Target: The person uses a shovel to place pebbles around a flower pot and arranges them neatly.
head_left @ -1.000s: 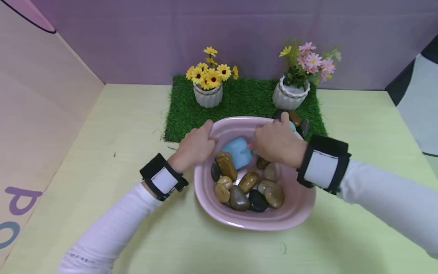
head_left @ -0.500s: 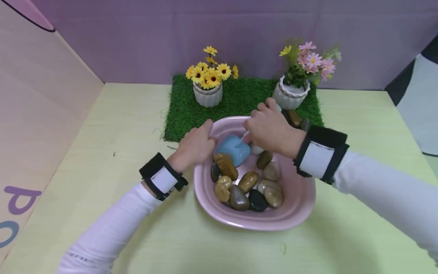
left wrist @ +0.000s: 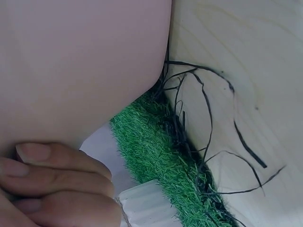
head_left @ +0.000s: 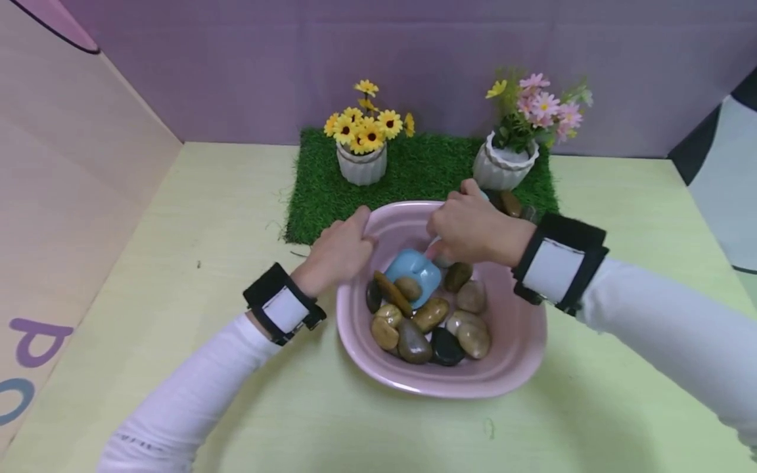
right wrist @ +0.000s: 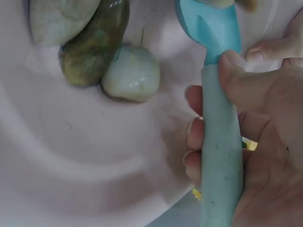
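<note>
A pink plastic basin holds several smooth, glossy stones. My left hand grips its upper left rim; in the left wrist view the curled fingers lie against the basin's outer wall. My right hand holds a toy shovel by its pale blue-green handle, thumb along the neck. Inside the basin, the shovel's light blue blade is low among the stones. A small brown stone sits on the blade, and a long brown stone stands tilted against its left edge.
Behind the basin lies a green artificial grass mat bearing a pot of yellow flowers and a pot of pink flowers. Several stones lie on the mat beyond the right hand. A purple wall closes off the back.
My right hand shifted back and left, then slightly forward again with the shovel. The blade has slid under a small stone, and the long brown stone has tipped up. My left hand stayed still.
</note>
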`<state>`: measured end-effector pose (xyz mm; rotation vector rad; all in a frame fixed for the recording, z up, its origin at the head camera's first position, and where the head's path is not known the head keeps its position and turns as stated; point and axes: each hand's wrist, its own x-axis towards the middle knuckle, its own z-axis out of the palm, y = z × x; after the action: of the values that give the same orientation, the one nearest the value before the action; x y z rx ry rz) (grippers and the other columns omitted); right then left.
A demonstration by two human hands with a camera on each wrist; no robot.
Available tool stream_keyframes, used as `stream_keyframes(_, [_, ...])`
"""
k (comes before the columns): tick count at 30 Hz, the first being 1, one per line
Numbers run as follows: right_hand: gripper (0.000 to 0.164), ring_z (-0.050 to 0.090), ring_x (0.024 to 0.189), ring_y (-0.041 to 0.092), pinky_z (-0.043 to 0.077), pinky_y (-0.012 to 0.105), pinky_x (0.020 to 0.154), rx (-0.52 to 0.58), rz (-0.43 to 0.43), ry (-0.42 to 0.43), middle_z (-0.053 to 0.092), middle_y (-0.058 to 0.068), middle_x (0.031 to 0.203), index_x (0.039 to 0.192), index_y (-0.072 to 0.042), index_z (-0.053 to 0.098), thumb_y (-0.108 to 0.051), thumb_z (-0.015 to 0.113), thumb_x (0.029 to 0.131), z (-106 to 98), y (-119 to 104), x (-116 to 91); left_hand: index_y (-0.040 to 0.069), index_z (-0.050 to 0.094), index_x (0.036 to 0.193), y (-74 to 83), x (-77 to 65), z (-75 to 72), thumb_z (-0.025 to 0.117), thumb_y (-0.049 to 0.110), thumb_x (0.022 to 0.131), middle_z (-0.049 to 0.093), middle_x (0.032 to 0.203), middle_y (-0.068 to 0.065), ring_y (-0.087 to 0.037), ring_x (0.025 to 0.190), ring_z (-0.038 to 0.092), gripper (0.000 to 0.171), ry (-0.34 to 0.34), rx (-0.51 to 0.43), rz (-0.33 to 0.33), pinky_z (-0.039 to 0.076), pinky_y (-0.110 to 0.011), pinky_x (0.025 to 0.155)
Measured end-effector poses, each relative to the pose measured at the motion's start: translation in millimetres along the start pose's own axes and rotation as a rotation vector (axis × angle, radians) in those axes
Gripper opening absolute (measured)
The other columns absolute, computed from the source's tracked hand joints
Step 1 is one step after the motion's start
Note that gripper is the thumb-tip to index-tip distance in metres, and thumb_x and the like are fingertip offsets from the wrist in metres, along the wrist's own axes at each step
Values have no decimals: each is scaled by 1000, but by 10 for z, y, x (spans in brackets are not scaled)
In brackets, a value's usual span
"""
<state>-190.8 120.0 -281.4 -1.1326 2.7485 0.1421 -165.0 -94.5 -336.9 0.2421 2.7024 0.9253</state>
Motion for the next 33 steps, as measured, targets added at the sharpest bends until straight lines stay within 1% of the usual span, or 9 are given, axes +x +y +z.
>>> stream_keyframes(4, [24, 59, 82, 27, 32, 48, 85, 24, 11, -25, 71, 1, 79, 77, -17, 70, -38, 73, 86, 20, 1, 0, 12, 45, 120, 5, -4, 7, 41, 19, 101, 63, 92, -14, -21, 57, 67, 21, -6, -5, -6, 54, -28, 41])
stream_keyframes(6, [23, 59, 83, 27, 31, 49, 86, 47, 25, -46, 71, 0, 80, 79, -17, 71, -39, 72, 87, 8, 14, -1, 11, 45, 121, 11, -9, -5, 41, 20, 101, 63, 92, -14, -21, 56, 67, 22, -8, -5, -6, 54, -28, 41])
stream_keyframes(11, [26, 64, 93, 26, 29, 50, 89, 117, 36, -131, 75, 0, 100, 98, -18, 75, -41, 69, 89, -43, 83, 15, 11, 45, 120, -2, 2, -3, 40, 22, 102, 63, 91, -13, -20, 57, 67, 21, -11, -8, 18, 53, -28, 41])
stream_keyframes(13, [27, 65, 93, 25, 29, 50, 88, 135, 29, -158, 75, -1, 103, 100, -19, 75, -43, 68, 90, -65, 104, 22, 12, 45, 120, -7, 4, 0, 40, 22, 102, 62, 91, -12, -20, 58, 67, 21, -15, -9, 22, 53, -28, 42])
stream_keyframes(19, [26, 59, 79, 18, 28, 47, 83, 184, 9, -213, 73, -5, 88, 87, -22, 73, -45, 64, 92, -95, 124, 26, 12, 46, 120, -3, -7, 0, 41, 23, 102, 62, 90, -12, -21, 59, 67, 21, -17, -14, 20, 54, -28, 43])
stream_keyframes(24, [33, 56, 72, 16, 31, 43, 81, 246, -9, -239, 67, -3, 74, 75, -18, 69, -43, 61, 95, -53, 62, 18, 11, 46, 121, 1, -5, 3, 40, 21, 102, 62, 91, -13, -21, 58, 68, 22, -19, -18, 11, 54, -28, 43])
stream_keyframes(28, [37, 56, 71, 16, 34, 49, 85, 247, 35, -234, 62, -3, 68, 71, -18, 66, -45, 60, 95, -21, -14, -14, 11, 46, 121, 4, 0, 2, 41, 21, 102, 62, 93, -14, -22, 60, 68, 23, -10, -1, 4, 55, -28, 43])
stream_keyframes(30, [36, 57, 73, 16, 33, 54, 88, 258, 50, -235, 64, -4, 69, 72, -19, 68, -45, 60, 95, -13, -35, -33, 12, 46, 121, 4, 3, 0, 41, 21, 101, 62, 93, -14, -23, 62, 68, 22, -3, 14, 3, 54, -29, 44])
stream_keyframes(33, [30, 59, 78, 16, 35, 60, 93, 298, 23, -251, 68, -6, 77, 78, -20, 73, -42, 61, 95, -7, -40, -59, 13, 46, 117, 6, 6, 0, 42, 22, 101, 61, 92, -14, -25, 64, 68, 19, 3, 20, 5, 54, -30, 46])
